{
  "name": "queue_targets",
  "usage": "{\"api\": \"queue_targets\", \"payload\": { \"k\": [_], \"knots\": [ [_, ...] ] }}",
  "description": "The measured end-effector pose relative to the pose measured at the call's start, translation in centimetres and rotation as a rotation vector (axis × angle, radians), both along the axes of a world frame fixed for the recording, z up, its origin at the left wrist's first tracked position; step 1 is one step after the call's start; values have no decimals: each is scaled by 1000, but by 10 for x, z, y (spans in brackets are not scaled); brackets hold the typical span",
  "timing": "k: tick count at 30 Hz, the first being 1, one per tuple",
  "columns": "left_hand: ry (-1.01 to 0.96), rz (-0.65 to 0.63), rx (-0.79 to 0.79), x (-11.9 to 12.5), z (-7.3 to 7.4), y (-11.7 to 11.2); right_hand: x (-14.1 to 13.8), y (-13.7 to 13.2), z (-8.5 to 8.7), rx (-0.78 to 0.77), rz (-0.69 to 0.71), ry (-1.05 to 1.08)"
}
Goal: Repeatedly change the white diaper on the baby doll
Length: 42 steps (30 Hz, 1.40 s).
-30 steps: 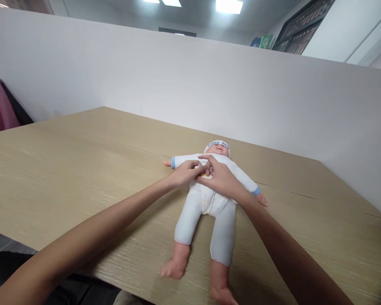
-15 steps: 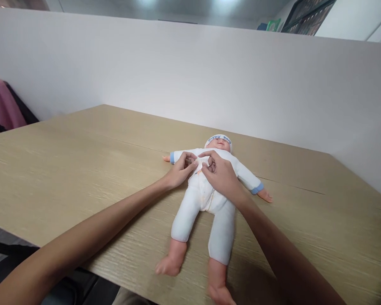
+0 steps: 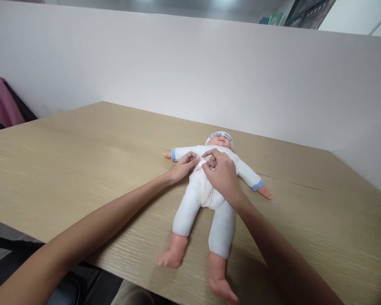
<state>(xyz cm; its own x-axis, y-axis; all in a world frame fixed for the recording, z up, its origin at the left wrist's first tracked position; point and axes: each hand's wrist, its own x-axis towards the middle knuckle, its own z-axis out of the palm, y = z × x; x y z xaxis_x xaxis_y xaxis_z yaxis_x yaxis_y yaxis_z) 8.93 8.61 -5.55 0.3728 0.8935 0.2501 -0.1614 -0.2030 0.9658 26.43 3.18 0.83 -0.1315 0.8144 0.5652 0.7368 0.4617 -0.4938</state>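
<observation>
On the tabletop [image 3: 82, 140], left to right: left hand [image 3: 186, 165], fingers bent, grip unclear; white-clad doll [image 3: 205, 190], lying face up; right hand [image 3: 224, 171] over its middle, thumb and forefinger parted. Light, even fingertip pressure from both sides seems best

I look through one head-worn camera, facing forward and tilted down over the worktop [image 3: 82, 142] close below. The left forearm [image 3: 111, 222] and right forearm [image 3: 273, 241] enter from the lower corners; the doll [image 3: 206, 190] lies right of centre, feet towards me. Above the white partition [image 3: 178, 67], the background seems too blurred to judge.
</observation>
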Motion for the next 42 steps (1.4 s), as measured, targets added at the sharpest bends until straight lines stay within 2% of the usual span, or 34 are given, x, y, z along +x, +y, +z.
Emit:
{"api": "queue_targets", "payload": {
  "k": [4, 7, 10, 12, 14, 16, 18, 20, 23, 27, 30, 33, 38, 42],
  "knots": [
    [18, 77, -1, 6, -1, 0, 1, 2, 0, 72, 7, 49],
    [43, 206, 15, 9, 1, -5, 2, 2, 4, 109, -2, 106],
    [76, 357, 52, 3, 14, -24, 2, -15, 18, 155, -25, 163],
    [135, 389, 146, -5, 30, -48, 3, -42, 28, 153, 8, 201],
    [245, 304, 306, -16, 45, -79, 4, -78, 34, 81, 109, 206],
    [412, 98, 464, -25, 55, -108, 7, -117, 31, -67, 260, 130],
    [640, -77, 617, -31, 56, -130, 13, -147, 20, -202, 365, 33],
    [854, -124, 733, -34, 51, -141, 23, -162, 3, -276, 361, -51],
    [958, -32, 704, -34, 37, -141, 43, -156, -19, -309, 209, -72],
    [854, 90, 537, -28, 29, -132, 61, -127, -30, -321, 43, -52],
    [862, 147, 509, -20, 28, -124, 56, -119, -33, -257, -4, -186],
    [900, 152, 518, -13, 27, -119, 45, -124, -39, -168, -62, -288],
    [854, 152, 528, -14, 23, -118, 36, -135, -48, -124, -97, -276],
    [789, 156, 530, -17, 20, -119, 33, -139, -46, -121, -77, -221]
  ]
}}
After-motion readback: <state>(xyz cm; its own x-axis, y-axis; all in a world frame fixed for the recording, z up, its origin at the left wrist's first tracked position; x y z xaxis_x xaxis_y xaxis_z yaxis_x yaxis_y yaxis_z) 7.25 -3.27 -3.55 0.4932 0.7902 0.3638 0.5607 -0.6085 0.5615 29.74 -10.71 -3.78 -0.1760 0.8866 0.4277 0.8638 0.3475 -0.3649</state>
